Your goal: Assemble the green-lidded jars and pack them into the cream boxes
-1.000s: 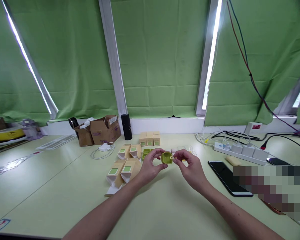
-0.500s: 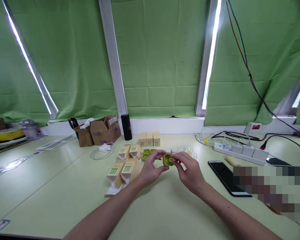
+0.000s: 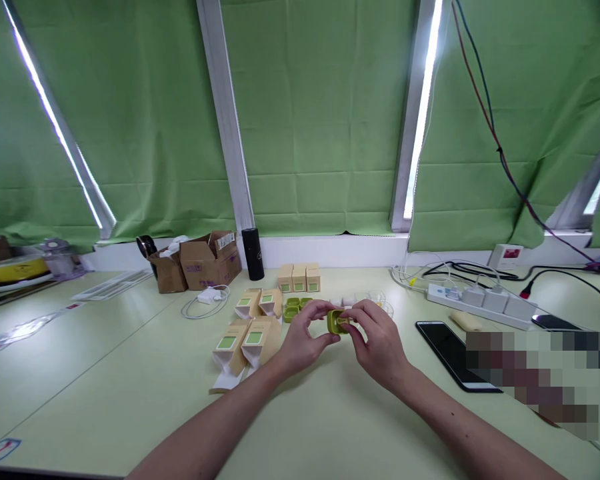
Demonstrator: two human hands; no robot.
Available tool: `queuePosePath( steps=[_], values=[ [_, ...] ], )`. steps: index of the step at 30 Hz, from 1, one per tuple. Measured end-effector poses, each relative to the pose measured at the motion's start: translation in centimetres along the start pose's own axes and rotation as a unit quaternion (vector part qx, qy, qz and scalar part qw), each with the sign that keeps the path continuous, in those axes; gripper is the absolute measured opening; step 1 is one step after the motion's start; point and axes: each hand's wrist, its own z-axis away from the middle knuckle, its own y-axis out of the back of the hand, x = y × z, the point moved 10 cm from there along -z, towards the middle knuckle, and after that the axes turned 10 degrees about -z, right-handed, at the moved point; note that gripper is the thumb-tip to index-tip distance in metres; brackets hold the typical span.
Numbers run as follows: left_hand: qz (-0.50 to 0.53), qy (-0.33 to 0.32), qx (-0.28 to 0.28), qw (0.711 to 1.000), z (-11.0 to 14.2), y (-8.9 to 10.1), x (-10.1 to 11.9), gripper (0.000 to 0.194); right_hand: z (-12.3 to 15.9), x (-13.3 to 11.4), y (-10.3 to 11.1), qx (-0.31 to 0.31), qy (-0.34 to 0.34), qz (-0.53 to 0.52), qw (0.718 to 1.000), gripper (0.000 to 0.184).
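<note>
Since a second ago the right hand (image 3: 380, 343) has shifted left, bringing a small yellowish piece (image 3: 343, 322) from beside the rim of the green case (image 3: 334, 324) into its mouth; the left hand (image 3: 303, 343) has barely moved. The case is held above the bench (image 3: 115, 387), between both hands — left fingers pinching its left side, right fingers pinched on the piece, which is mostly hidden. The bench's near edge shows at lower left, and its back edge meets a white ledge (image 3: 330, 251). Open room spreads widely left of the boxes and between the forearms; rightward it narrows at a black phone (image 3: 450, 353). Counting: four opened tan boxes (image 3: 261, 339) stand in two pairs left of the hands, and three more tan boxes (image 3: 299, 278) stand in a row farther back. Behind the left hand at least three green square pieces (image 3: 291, 313) show; behind the right, several clear cups (image 3: 377, 298), partly covered — I cannot tell how many. Two brown cartons (image 3: 210, 263), one black cylinder (image 3: 253, 255), one white charger (image 3: 210, 295) and one power strip (image 3: 480, 307) sit farther off.
</note>
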Motion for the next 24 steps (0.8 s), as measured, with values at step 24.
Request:
queuePosePath(
  steps=[24],
  values=[
    [-0.011,-0.045,-0.023,0.999,0.0,-0.4,0.4,0.050,0.1,-1.5,-0.2,0.000,0.081,0.039,0.996,0.016]
  ],
)
